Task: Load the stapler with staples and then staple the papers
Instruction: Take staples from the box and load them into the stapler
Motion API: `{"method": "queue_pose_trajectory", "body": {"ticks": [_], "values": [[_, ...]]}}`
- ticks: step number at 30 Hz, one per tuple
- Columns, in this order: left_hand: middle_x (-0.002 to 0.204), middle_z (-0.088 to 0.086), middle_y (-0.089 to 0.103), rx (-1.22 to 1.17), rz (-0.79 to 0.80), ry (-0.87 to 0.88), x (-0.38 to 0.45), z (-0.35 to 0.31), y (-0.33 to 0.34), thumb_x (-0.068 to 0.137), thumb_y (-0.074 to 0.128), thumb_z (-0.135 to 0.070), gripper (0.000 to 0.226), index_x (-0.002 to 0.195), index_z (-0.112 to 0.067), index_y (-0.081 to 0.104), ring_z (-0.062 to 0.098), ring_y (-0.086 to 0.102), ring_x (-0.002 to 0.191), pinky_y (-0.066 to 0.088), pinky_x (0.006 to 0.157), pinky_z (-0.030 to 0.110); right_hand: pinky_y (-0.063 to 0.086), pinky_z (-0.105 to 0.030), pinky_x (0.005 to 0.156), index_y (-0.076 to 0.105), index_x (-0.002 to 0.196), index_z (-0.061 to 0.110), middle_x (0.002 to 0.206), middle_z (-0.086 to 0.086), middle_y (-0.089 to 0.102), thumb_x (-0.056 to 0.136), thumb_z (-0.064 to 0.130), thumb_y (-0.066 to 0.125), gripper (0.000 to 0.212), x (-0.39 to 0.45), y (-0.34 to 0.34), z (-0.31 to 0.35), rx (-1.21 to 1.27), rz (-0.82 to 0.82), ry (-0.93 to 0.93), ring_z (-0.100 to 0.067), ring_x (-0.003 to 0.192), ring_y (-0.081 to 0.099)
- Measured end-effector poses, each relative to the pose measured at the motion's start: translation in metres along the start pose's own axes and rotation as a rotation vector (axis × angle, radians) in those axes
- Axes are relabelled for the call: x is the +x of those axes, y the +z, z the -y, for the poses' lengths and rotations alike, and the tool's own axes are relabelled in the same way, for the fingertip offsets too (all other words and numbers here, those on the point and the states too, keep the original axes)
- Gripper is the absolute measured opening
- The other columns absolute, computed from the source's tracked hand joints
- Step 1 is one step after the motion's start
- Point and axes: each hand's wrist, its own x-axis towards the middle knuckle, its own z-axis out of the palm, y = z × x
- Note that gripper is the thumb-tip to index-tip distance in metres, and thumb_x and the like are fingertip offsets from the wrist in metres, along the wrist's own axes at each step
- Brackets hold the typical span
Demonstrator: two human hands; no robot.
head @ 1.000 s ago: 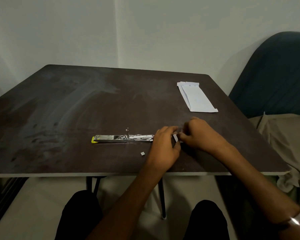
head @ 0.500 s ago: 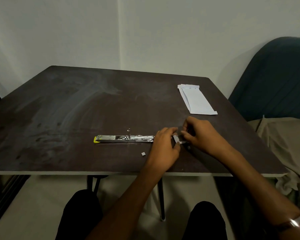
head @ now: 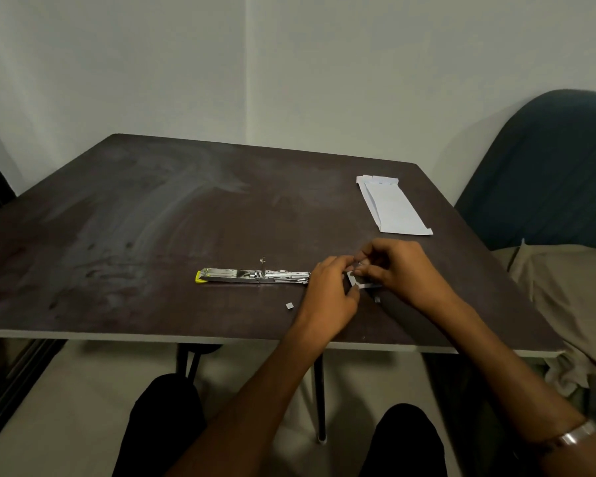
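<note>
Opened stapler (head: 253, 275) flat on the dark surface (head: 152, 235), silver rail exposed, yellow tip pointing left, just as half a second ago. Right end hidden behind the left hand (head: 331, 297). Left hand resting near the front edge, fingers curled, pinching a small grey staple piece (head: 353, 279) at its fingertips; held a touch lower and further right than before. Right hand (head: 398, 270) just beside it, fingers bunched and curled over the same spot, fingertips raised slightly compared with the earlier frame and pinching something small and pale; whether a second staple strip or the end of the same one, cannot tell. A flat pale sliver (head: 370, 286) showing under the right fingers, touching the surface. Both hands close, fingertips nearly meeting, as before.

Loose staple fragment (head: 289, 306) lying alone in front of the stapler, left of the left wrist, unmoved. Another tiny pale bit (head: 377, 299) below the right hand, newly visible. Folded white papers (head: 391, 210) lying flat toward the far right corner, well apart from the hands, unchanged. Metal bracelet (head: 577, 437) on the right wrist. Dark teal chair back (head: 547, 166) and beige cloth (head: 565, 297) to the right.
</note>
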Motion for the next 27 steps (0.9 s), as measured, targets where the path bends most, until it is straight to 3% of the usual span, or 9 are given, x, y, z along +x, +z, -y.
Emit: {"method": "queue_pose_trajectory", "body": {"ticks": [5,11,15,18,22,27], "values": [[0.12,0.006,0.059,-0.066,-0.027,-0.004,-0.002,-0.005,-0.008,0.082,0.066,-0.004,0.045,0.125,-0.013,0.058,0.017,0.06,0.109,0.05,0.097,0.026,0.047,-0.008,0.067,0.071,0.097,0.013,0.09,-0.003,0.072,0.082,0.015,0.071,0.015,0.002,-0.003,0.009,0.005,-0.022,-0.028,-0.008,0.077,0.065],[0.118,0.005,0.061,-0.086,-0.089,0.0,-0.002,-0.008,-0.027,0.082,0.068,-0.007,0.043,0.124,-0.011,0.059,0.006,0.056,0.098,0.042,0.079,0.003,0.051,-0.021,0.079,0.071,0.103,0.017,0.097,0.0,0.071,0.085,0.009,0.067,0.02,0.004,-0.005,0.025,0.054,-0.031,-0.042,-0.011,0.087,0.066],[0.118,0.006,0.062,-0.08,-0.135,0.012,-0.006,-0.005,-0.048,0.082,0.068,-0.005,0.043,0.124,-0.01,0.059,0.01,0.061,0.101,0.048,0.086,0.012,0.047,-0.013,0.077,0.069,0.107,0.014,0.101,-0.002,0.07,0.085,0.005,0.066,0.024,0.006,0.002,0.037,0.037,-0.034,-0.067,-0.009,0.089,0.064],[0.115,0.007,0.065,-0.068,-0.164,0.011,-0.012,0.0,-0.065,0.082,0.069,-0.003,0.042,0.122,-0.009,0.061,0.012,0.064,0.099,0.053,0.089,0.019,0.052,-0.02,0.079,0.07,0.105,0.015,0.099,-0.002,0.07,0.083,0.003,0.067,0.025,0.006,0.01,0.047,0.086,-0.018,-0.065,-0.013,0.088,0.067],[0.111,0.008,0.067,-0.066,-0.176,0.025,-0.022,0.005,-0.084,0.081,0.068,0.0,0.039,0.119,-0.008,0.063,0.013,0.065,0.095,0.056,0.085,0.022,0.045,-0.003,0.061,0.071,0.102,0.014,0.092,0.003,0.069,0.082,0.002,0.067,0.023,0.009,0.022,0.058,0.101,-0.011,-0.095,-0.011,0.084,0.066],[0.106,0.006,0.067,-0.04,-0.252,0.058,-0.034,0.013,-0.112,0.081,0.067,0.001,0.034,0.115,-0.007,0.066,0.014,0.065,0.091,0.056,0.082,0.025,0.045,-0.002,0.07,0.072,0.099,0.012,0.098,-0.002,0.071,0.082,0.003,0.067,0.019,0.014,0.039,0.072,0.087,-0.01,-0.135,-0.01,0.082,0.064]]}}
